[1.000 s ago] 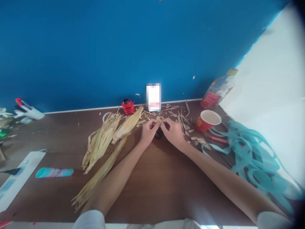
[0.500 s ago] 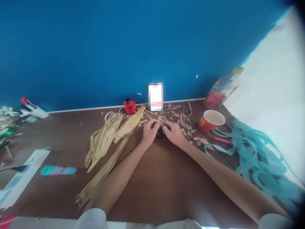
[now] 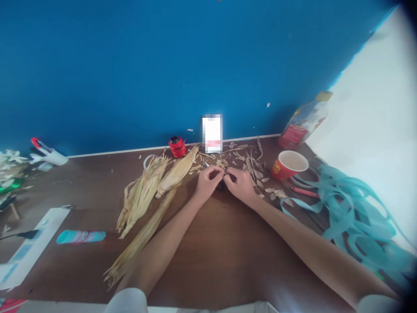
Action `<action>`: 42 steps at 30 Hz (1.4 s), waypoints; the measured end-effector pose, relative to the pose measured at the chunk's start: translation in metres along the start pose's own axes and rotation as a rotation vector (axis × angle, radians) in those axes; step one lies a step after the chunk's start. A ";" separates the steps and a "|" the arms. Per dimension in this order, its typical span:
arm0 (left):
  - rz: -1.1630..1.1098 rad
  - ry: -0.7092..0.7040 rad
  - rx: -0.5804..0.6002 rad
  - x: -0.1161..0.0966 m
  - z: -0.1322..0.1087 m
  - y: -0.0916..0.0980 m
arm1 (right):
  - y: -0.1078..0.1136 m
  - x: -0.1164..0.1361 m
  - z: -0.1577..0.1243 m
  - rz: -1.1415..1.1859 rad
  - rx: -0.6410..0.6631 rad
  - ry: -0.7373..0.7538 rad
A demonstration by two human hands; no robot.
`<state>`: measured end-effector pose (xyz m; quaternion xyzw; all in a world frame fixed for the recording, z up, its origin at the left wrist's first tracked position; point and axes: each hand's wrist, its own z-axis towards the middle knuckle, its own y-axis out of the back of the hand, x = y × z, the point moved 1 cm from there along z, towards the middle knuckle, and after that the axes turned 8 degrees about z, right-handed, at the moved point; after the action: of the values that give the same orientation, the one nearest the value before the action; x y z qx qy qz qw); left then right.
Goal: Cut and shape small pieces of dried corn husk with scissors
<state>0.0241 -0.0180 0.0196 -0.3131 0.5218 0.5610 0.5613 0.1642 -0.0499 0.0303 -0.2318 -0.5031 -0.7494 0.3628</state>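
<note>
Both my hands meet at the far middle of the brown table [image 3: 211,243]. My left hand [image 3: 207,182] has its fingers pinched together, and my right hand [image 3: 240,183] is curled closed right beside it. Between them they grip a small piece I cannot make out, over a small dark object [image 3: 220,186]. Dried corn husks [image 3: 153,182] lie in a long pile just left of my left hand. Husk scraps [image 3: 252,167] are scattered behind and to the right of my right hand.
A red thread spool [image 3: 177,146] and a white box [image 3: 212,133] stand at the blue wall. A red paper cup [image 3: 288,164], a bottle [image 3: 304,120], a red pen [image 3: 304,192] and teal paper strips [image 3: 352,208] lie right. A teal tube [image 3: 81,236] and power strip [image 3: 29,248] lie left.
My hands have drawn slightly closer together and stay pinched over the same spot. The view has shifted a little; nothing else on the table has moved.
</note>
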 end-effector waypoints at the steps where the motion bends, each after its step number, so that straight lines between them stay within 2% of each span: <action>1: 0.027 -0.009 -0.012 -0.001 -0.001 0.000 | 0.000 -0.001 0.000 -0.035 -0.004 -0.012; 8: 0.057 0.001 -0.061 -0.001 -0.001 0.003 | -0.002 0.001 -0.001 -0.185 0.017 -0.018; 13: 0.052 0.021 -0.033 0.004 0.000 0.001 | -0.005 -0.005 -0.001 -0.142 0.073 0.065; 17: 0.082 -0.016 -0.003 0.004 0.001 0.000 | -0.005 -0.008 -0.001 -0.085 0.048 0.092; 23: 0.114 -0.054 -0.038 -0.001 -0.001 0.003 | -0.003 -0.003 -0.003 -0.134 0.019 0.090; 27: 0.131 -0.046 -0.032 0.001 -0.001 0.003 | -0.005 -0.004 -0.004 -0.164 -0.002 0.122; 35: 0.072 0.000 0.034 0.005 0.000 0.002 | -0.005 -0.007 -0.004 -0.081 -0.064 0.142; 42: 0.040 0.005 -0.026 0.005 0.000 0.002 | -0.006 -0.005 -0.003 -0.107 -0.045 0.098</action>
<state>0.0214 -0.0158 0.0159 -0.3113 0.5218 0.5780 0.5446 0.1632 -0.0492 0.0222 -0.1754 -0.4795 -0.7893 0.3411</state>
